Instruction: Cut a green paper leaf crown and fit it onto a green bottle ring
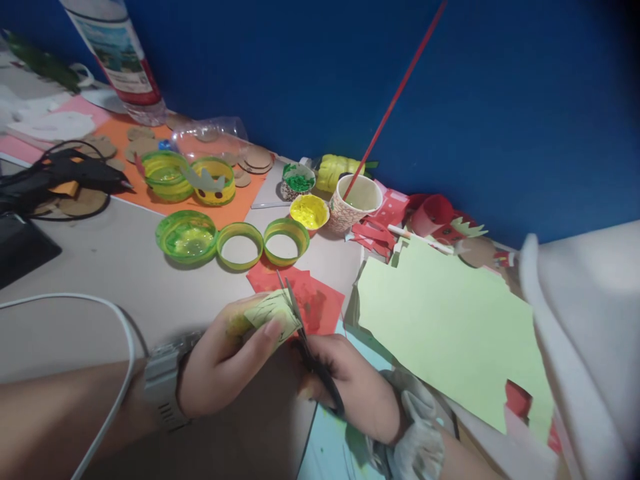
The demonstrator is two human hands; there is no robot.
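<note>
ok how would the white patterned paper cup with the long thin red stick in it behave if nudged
The white patterned paper cup would probably tip fairly easily: the long thin red stick leans far out above its rim. Its thin wall at the rim suggests it might dent if squeezed.

Scissors (pixel 306 351) left of sheet (pixel 450 320); stick (pixel 395 100) in cup (pixel 344 215).

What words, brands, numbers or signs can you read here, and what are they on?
None can be read.
Bottle label: printed lines, too small and blurred.
Paper cup: printed pattern, no legible words.
Wristwatch: no readable digits.
Pale green paper piece in the left hand: dark drawn lines, no readable word.
</note>
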